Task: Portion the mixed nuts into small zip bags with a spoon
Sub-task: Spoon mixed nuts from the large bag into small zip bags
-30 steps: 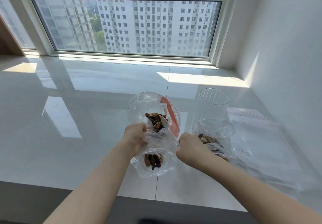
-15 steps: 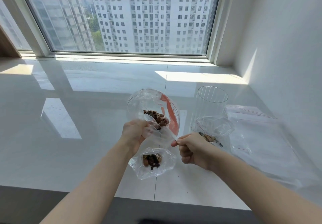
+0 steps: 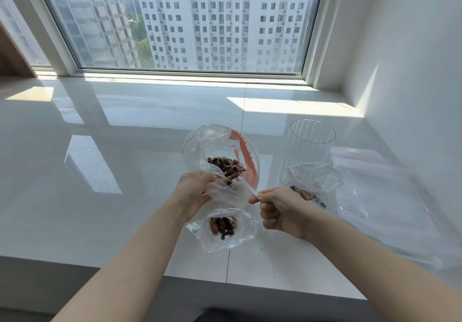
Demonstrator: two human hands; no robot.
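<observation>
White glossy tiled sill (image 3: pixel 125 196) under a wide window, sun patches on it. Since a second ago the right hand (image 3: pixel 282 211) has come off the second filled bag (image 3: pixel 312 186) by the ribbed clear cup (image 3: pixel 308 144) and moved to the small zip bag (image 3: pixel 228 226); thumb and forefinger now pinch the right end of its zip strip. Left hand (image 3: pixel 192 191) grips the bag's top at the other side. Looks like sealing this portion, so this bag is likely done being filled. Mixed nuts (image 3: pixel 222 224) sit low in it, brown and dark, lumpy. Behind, a big clear round container (image 3: pixel 200 144), bag-lined, holds the nut supply (image 3: pixel 227 166). Thin crinkly film everywhere; spare flat bags (image 3: pixel 375 196) to the right. Spoon not identifiable.
</observation>
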